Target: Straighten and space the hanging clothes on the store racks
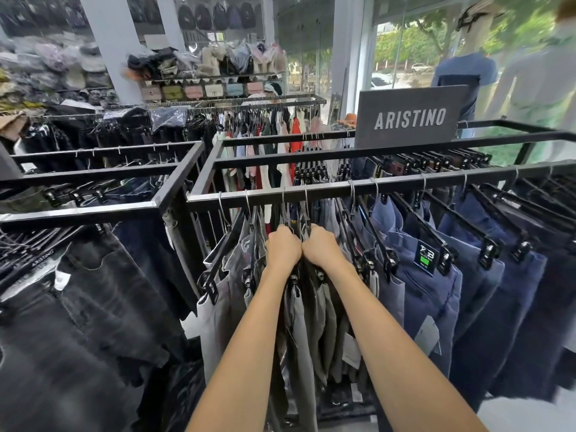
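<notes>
My left hand (283, 246) and right hand (321, 246), knuckles touching, are clenched on grey trousers (307, 319) hanging from the black rail (311, 190); blue trousers (427, 288) crowd rightward, a sign (410, 118) behind.

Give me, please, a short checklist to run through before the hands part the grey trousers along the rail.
1. Left hand has a closed grip among the grey trousers: ok.
2. Right hand has a closed grip beside it, knuckles touching: ok.
3. Hanger hooks above the hands sit over the front rail: ok.
4. Free rail to the left, toward the rack corner: ok, a few hooks only.
5. Room to the right: not ok, the blue trousers hang close there.
6. Which hanger each hand holds: cannot tell, fingers are buried in the cloth.
</notes>
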